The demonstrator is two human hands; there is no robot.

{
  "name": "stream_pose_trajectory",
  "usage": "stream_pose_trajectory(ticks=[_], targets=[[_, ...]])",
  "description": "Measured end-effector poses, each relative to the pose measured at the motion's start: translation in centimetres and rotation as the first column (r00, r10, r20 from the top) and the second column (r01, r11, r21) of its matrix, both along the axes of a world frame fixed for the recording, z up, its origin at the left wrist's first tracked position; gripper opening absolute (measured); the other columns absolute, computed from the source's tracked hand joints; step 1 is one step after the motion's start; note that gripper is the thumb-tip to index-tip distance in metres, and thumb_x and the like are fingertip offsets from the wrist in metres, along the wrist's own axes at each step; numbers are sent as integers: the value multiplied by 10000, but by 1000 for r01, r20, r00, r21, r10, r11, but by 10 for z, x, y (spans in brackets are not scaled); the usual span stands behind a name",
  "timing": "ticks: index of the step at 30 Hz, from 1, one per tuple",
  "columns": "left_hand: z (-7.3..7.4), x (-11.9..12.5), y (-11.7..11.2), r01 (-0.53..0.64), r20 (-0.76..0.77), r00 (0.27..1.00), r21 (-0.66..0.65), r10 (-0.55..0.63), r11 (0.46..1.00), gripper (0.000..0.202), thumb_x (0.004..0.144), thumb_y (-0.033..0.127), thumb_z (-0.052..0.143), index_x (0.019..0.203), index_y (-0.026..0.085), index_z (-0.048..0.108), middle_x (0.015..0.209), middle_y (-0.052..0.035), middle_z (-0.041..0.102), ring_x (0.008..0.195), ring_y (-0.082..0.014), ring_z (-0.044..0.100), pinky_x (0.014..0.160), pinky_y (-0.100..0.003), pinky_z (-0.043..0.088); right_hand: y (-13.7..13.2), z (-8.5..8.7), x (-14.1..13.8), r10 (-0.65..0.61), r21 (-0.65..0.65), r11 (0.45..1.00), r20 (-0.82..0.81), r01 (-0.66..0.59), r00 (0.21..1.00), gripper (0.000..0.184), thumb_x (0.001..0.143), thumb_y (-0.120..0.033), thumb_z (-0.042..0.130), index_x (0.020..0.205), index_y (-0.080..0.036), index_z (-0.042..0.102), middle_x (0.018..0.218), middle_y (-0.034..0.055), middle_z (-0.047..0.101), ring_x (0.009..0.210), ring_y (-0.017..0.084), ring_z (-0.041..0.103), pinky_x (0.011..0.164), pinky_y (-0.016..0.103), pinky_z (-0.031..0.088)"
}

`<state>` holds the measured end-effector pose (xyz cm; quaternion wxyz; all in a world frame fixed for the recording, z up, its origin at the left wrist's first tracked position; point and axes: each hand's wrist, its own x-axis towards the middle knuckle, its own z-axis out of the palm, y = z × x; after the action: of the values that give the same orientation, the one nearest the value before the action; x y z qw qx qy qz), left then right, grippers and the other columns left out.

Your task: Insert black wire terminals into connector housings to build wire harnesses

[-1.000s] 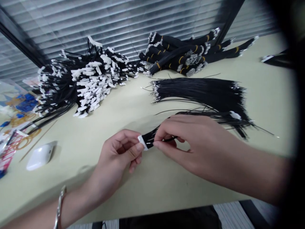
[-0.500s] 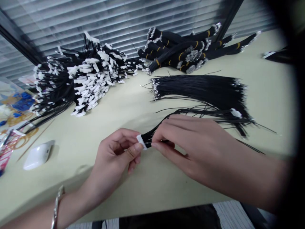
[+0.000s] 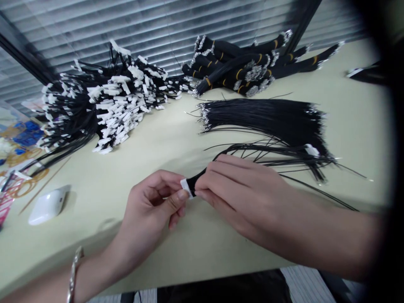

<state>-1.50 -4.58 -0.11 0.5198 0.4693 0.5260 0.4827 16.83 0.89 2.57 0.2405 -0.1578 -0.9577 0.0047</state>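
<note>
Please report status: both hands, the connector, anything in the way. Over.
Left hand pinching small white plastic connector. Right hand pinching its thin black wires right at connector. Loose black wire bundle lying beyond hands, not blocking.

A pale green bench [image 3: 151, 139] holds a large heap of black wires tipped with white connectors [image 3: 107, 101] at its far left. Right of the heap lie thick black wire bundles tied with yellow bands [image 3: 246, 69]. Nearer than those, also right of the heap, a flat sheaf of loose black wires [image 3: 268, 120] is spread out. In front of the heap sits a small white rounded object [image 3: 47, 205], with orange rubber bands [image 3: 22, 185] just left of it. Grey window blinds [image 3: 158, 29] hang behind the heap.
</note>
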Motion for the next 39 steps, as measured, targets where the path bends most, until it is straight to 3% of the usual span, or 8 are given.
stream_pose_trajectory(ticks=[3,9,15,21,28,32,36,39], targets=[[0,1,0,-3,-30,1000,26,4,1000,33,844,167,629,841,200,626,592,58,547,455,-35,467,362,-67,379,0,-4,-2,14,32,999,-32,-13,999,212,762,35,425,768,-83,601,759,72,562,699,194,439,721,310,363],[1,1,1,-22,-11,1000,-16,22,1000,33,836,158,631,835,192,627,587,51,535,474,-41,470,360,-64,347,2,-15,-4,15,-37,999,-158,-22,987,192,796,22,430,750,-81,586,722,60,527,686,173,402,728,290,358],[2,1,2,-15,17,1000,-35,15,999,31,822,158,649,815,182,631,592,47,537,477,-38,459,371,-73,335,3,-20,-7,-2,-131,991,-161,-19,987,189,815,17,420,795,-81,580,751,52,527,716,168,420,709,283,358],[5,3,6,-33,116,992,-79,42,996,45,784,133,676,801,157,642,633,34,548,510,-43,471,381,-86,328,8,-14,-6,-9,-157,988,-50,1,999,241,750,76,421,822,-131,521,811,32,520,739,168,421,734,296,349],[8,1,8,-55,188,978,-161,86,985,80,748,142,709,787,152,641,670,32,566,515,-40,464,422,-115,345,12,-3,5,-15,-374,928,-50,-5,999,370,749,91,400,1007,-138,534,917,39,564,859,177,486,736,284,372],[8,0,8,-47,202,976,-169,81,984,87,752,143,706,806,158,639,664,33,567,495,-33,446,401,-102,324,15,-2,11,-14,-304,953,-41,1,999,349,775,48,441,1038,-165,524,933,22,591,831,166,519,729,277,378],[8,0,7,-42,220,972,-186,83,982,98,751,134,713,812,156,640,681,33,571,489,-24,455,370,-78,304,18,-2,14,-53,-217,975,5,53,999,175,835,-26,463,900,-162,552,783,1,577,704,152,518,651,274,364],[8,-1,7,-36,231,970,-187,79,982,98,755,128,711,821,158,645,685,32,576,484,-19,454,357,-67,291,20,0,10,-71,-208,976,-22,65,997,146,888,-80,460,835,-141,582,741,9,574,682,150,521,627,271,369]])
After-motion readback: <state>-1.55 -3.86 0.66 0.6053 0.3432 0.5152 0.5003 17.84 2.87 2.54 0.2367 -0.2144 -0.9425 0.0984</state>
